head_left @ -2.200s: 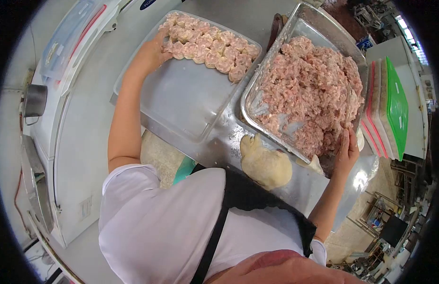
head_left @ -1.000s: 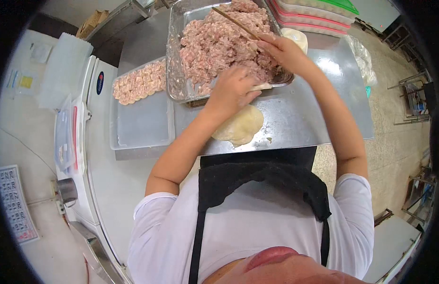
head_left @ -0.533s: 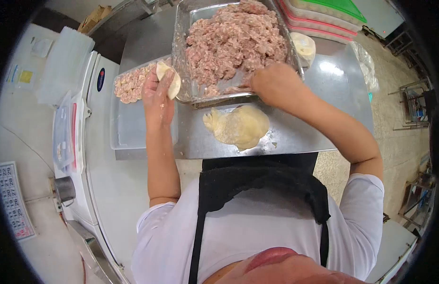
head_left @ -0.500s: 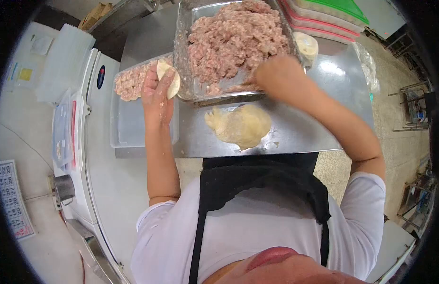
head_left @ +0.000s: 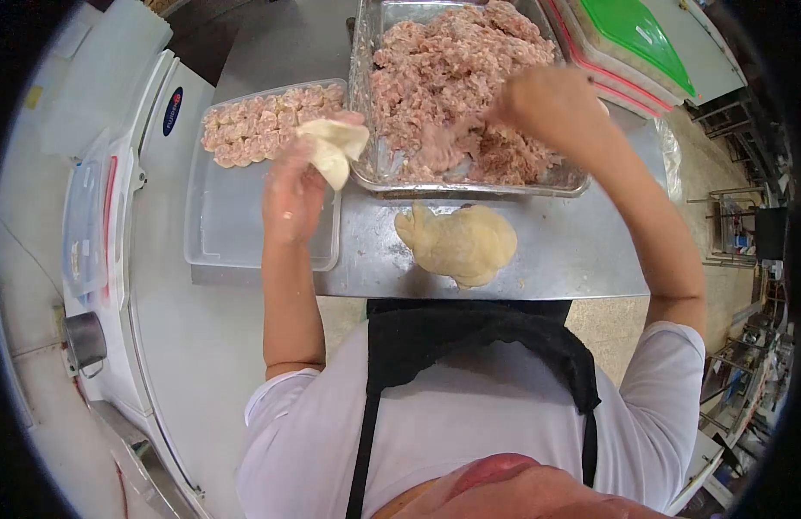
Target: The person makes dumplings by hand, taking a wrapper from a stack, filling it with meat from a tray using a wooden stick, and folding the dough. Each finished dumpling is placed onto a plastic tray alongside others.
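Note:
In the head view my left hand (head_left: pixel 290 195) grips a thin, pale dough wrapper (head_left: pixel 333 157), whose edge is folded over. It hovers above the right side of a clear plastic container (head_left: pixel 245 229), where rows of meat-filled dumplings (head_left: pixel 245 125) fill the far part. My right hand (head_left: pixel 543 104) is closed, over the raw minced meat (head_left: pixel 456 69) in a deep metal tray (head_left: pixel 469 187). What its fingers hold is hidden and blurred. A lump of pale dough (head_left: pixel 465 246) lies on the steel table in front of the tray.
Stacked containers with a green lid (head_left: pixel 634 35) stand to the right of the meat tray. A white freezer (head_left: pixel 193 346) is along the left side. The steel table's front edge (head_left: pixel 504 297) runs close to my black apron (head_left: pixel 478 333).
My right hand has moved up and right over the meat. My left hand has turned slightly, and the wrapper now looks folded. The whole view has shifted a little.

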The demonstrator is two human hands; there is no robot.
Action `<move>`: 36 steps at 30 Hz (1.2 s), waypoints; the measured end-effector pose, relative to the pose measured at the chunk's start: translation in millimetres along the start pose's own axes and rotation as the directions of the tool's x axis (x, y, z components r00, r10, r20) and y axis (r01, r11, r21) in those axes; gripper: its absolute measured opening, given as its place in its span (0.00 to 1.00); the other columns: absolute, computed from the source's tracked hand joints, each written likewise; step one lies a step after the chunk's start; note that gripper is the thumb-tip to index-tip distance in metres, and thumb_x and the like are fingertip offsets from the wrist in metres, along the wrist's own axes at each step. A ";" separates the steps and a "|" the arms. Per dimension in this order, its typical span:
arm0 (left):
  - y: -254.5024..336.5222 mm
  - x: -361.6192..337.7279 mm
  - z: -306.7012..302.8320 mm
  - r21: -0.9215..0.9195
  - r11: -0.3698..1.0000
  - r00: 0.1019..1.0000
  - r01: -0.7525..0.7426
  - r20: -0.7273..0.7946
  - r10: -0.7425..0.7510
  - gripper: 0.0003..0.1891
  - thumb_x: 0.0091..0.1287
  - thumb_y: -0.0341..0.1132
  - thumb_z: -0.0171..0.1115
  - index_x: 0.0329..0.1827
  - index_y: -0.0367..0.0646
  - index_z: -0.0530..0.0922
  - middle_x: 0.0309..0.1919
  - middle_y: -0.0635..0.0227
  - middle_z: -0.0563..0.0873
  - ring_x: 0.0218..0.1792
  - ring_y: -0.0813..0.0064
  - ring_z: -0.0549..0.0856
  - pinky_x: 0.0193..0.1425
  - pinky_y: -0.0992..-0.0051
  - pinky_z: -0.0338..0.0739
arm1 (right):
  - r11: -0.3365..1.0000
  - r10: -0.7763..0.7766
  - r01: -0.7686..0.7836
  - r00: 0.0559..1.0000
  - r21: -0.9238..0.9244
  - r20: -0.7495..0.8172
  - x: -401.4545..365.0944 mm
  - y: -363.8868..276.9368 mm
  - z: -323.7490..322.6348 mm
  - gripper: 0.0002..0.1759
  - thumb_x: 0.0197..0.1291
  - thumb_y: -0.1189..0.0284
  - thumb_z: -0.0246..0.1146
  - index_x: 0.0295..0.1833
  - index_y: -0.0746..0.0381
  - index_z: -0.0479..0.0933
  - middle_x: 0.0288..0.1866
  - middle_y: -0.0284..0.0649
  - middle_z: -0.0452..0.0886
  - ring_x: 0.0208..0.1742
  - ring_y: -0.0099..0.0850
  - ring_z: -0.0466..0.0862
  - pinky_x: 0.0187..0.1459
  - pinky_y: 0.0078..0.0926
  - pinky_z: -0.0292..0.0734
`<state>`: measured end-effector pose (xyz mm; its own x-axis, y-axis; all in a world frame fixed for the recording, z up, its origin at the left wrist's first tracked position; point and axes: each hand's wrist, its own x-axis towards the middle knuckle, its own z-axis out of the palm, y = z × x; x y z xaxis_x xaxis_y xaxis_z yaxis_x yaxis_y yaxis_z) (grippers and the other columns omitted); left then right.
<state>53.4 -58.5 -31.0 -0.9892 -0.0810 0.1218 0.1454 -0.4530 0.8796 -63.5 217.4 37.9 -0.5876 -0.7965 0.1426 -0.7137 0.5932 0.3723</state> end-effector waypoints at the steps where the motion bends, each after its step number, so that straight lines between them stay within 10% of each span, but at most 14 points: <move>1: 0.5 -0.4 -1.0 0.159 0.987 1.000 -0.027 -0.012 0.029 0.21 0.71 0.35 0.52 0.61 0.27 0.72 0.52 0.49 0.82 0.56 0.64 0.80 0.57 0.66 0.77 | 1.000 -0.003 0.003 1.000 -0.001 0.001 14.2 11.9 9.4 0.17 0.62 0.60 0.60 0.26 0.61 0.81 0.22 0.42 0.81 0.26 0.39 0.85 0.28 0.37 0.78; 5: 5.5 -3.4 -1.1 0.748 0.653 0.984 -0.117 0.000 0.176 0.17 0.69 0.32 0.57 0.56 0.29 0.76 0.48 0.54 0.84 0.54 0.68 0.82 0.56 0.69 0.77 | 0.999 -0.004 0.005 1.000 -0.039 0.020 30.9 -4.0 47.7 0.16 0.59 0.62 0.62 0.26 0.62 0.81 0.22 0.43 0.81 0.27 0.39 0.85 0.27 0.37 0.78; 10: -8.6 -8.6 -49.7 0.096 0.995 0.981 -0.037 -0.184 0.055 0.15 0.66 0.27 0.61 0.55 0.32 0.78 0.45 0.58 0.84 0.49 0.71 0.83 0.56 0.72 0.77 | 0.991 -0.115 0.106 0.986 0.080 0.118 -5.5 -41.5 16.2 0.17 0.59 0.61 0.62 0.24 0.61 0.80 0.24 0.44 0.81 0.30 0.38 0.85 0.28 0.36 0.79; 14: -9.2 -1.4 -48.5 -0.143 0.986 0.974 -0.080 -0.223 0.046 0.17 0.67 0.27 0.59 0.58 0.33 0.75 0.50 0.55 0.83 0.53 0.67 0.82 0.58 0.69 0.78 | 1.000 0.018 -0.015 0.982 -0.020 0.187 49.0 6.0 -5.8 0.14 0.55 0.61 0.64 0.29 0.61 0.83 0.30 0.42 0.85 0.35 0.39 0.87 0.34 0.35 0.81; 19: 8.8 -11.5 -42.5 -0.538 0.840 0.994 -0.067 -0.110 0.009 0.22 0.70 0.30 0.57 0.64 0.32 0.67 0.57 0.56 0.79 0.58 0.62 0.80 0.61 0.65 0.78 | 0.997 -0.029 0.019 0.991 -0.076 -0.131 117.2 36.3 77.4 0.08 0.54 0.69 0.63 0.29 0.61 0.84 0.30 0.43 0.85 0.34 0.39 0.87 0.33 0.35 0.81; 25: 2.3 -19.3 -54.7 -0.158 0.982 0.908 -0.104 -0.417 0.029 0.21 0.70 0.29 0.57 0.63 0.31 0.68 0.59 0.54 0.78 0.59 0.61 0.80 0.63 0.61 0.77 | 0.995 -0.087 0.083 0.992 0.049 0.095 69.1 -40.8 52.1 0.07 0.56 0.73 0.58 0.32 0.62 0.81 0.33 0.43 0.82 0.36 0.39 0.86 0.33 0.37 0.81; 31: 5.0 -18.1 -42.8 -0.231 0.965 0.927 -0.122 -0.374 0.028 0.19 0.69 0.25 0.57 0.61 0.27 0.71 0.56 0.52 0.80 0.58 0.62 0.81 0.64 0.64 0.76 | 0.977 -0.211 0.195 0.944 0.085 0.255 -6.5 -55.1 2.1 0.10 0.60 0.66 0.59 0.35 0.62 0.79 0.34 0.40 0.81 0.34 0.38 0.84 0.32 0.37 0.79; 36: 4.0 -33.5 -36.0 -0.101 0.992 0.940 -0.072 -0.340 0.034 0.20 0.70 0.29 0.58 0.62 0.29 0.69 0.57 0.52 0.78 0.59 0.60 0.79 0.64 0.60 0.75 | 0.997 -0.067 0.063 0.994 0.039 0.084 24.5 -20.5 10.3 0.16 0.63 0.58 0.59 0.31 0.58 0.80 0.26 0.38 0.80 0.30 0.37 0.84 0.30 0.37 0.78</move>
<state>87.7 -89.6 -48.2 -0.9192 -0.3936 -0.0121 0.2174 -0.5329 0.8178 -67.2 186.9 24.2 -0.5687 -0.8216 0.0403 -0.7639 0.5456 0.3447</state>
